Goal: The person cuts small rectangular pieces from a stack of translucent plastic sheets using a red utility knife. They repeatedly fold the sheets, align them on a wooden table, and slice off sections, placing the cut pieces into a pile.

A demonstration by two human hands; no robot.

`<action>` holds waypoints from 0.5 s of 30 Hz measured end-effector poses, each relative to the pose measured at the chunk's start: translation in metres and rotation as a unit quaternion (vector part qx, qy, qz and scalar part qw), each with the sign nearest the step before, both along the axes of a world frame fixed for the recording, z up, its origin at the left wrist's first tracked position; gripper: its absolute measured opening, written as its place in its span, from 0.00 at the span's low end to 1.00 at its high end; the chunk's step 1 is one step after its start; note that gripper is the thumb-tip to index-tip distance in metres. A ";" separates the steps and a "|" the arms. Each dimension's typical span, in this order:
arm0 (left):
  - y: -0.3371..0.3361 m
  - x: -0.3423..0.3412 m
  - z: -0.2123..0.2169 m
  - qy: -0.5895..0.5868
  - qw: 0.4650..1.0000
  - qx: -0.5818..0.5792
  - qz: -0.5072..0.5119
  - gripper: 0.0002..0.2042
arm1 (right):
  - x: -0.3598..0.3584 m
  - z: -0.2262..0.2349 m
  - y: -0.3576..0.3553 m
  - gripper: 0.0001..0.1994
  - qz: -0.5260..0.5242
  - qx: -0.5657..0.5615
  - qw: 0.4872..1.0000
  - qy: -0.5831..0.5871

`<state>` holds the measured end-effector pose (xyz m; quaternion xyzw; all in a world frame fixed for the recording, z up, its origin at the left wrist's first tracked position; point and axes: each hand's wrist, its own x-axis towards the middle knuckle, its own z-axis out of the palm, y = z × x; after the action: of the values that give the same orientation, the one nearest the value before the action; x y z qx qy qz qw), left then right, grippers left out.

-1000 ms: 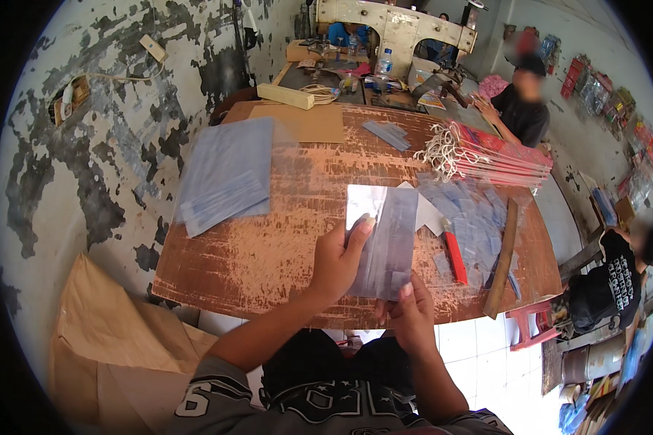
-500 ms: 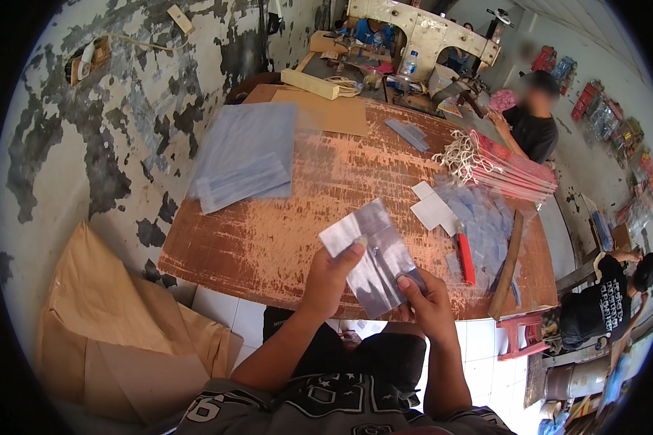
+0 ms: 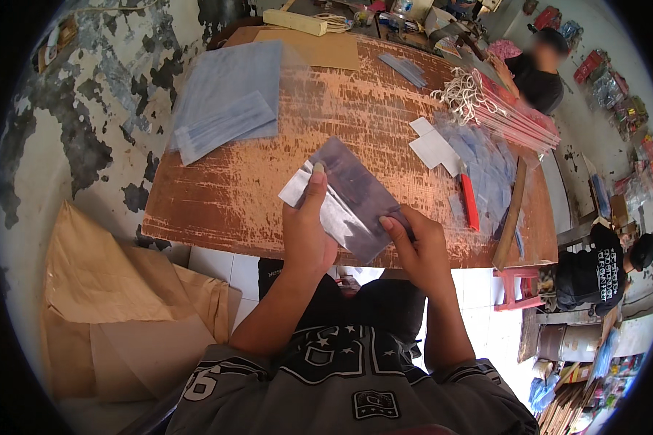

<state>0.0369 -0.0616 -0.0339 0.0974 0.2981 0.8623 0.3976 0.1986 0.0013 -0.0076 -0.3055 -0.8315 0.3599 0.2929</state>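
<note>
**While glare streaks its face, a glossy silver-grey rectangular sheet (image 3: 345,192) hangs two-handed, nr edge of the bench!**

And it's tilted, held over the near side of the worn red-brown wooden table (image 3: 218,206); touching wood or not, can't tell. Bare L hand (image 3: 306,235) has it, thumb flat on the upper-left part, fingers mostly hidden. Bare R hand (image 3: 422,250) pinches the R end, thumb on top, fingers under.

Handling, my call: v. light, prob. thin plastic film, bendy but springy, slick w/ that shine, creases easily. Best hold = opposite edges, soft thumbs, no hard squeeze mid-face.

Edges now: lower corner sits right by the table's near rim, so watch for snags. Most room is L and ahead, up to the stacked blue-grey translucent sheets (image 3: 232,83). R side's tight: white cross-shaped card (image 3: 435,145), red slim-handled tool (image 3: 469,203), loose bluish clear plastic pieces (image 3: 486,156), then a long curved brown wooden strip (image 3: 511,214) nr the R rim.
</note>
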 end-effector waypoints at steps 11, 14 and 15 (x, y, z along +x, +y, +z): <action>0.008 0.007 -0.008 -0.013 0.999 -0.022 0.020 0.14 | 0.003 -0.015 0.007 0.07 -0.018 0.042 0.999 0.006; 0.011 0.007 -0.008 -0.022 0.999 -0.031 0.028 0.14 | 0.002 -0.020 0.009 0.06 -0.017 0.072 0.997 0.020; 0.012 0.006 -0.010 -0.029 0.999 -0.030 0.018 0.14 | 0.002 -0.020 0.009 0.06 -0.021 0.084 0.996 0.021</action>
<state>0.0430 -0.0494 -0.0438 0.0548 0.3134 0.8627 0.3931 0.2009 0.0106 -0.0278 -0.2897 -0.8459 0.2892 0.3419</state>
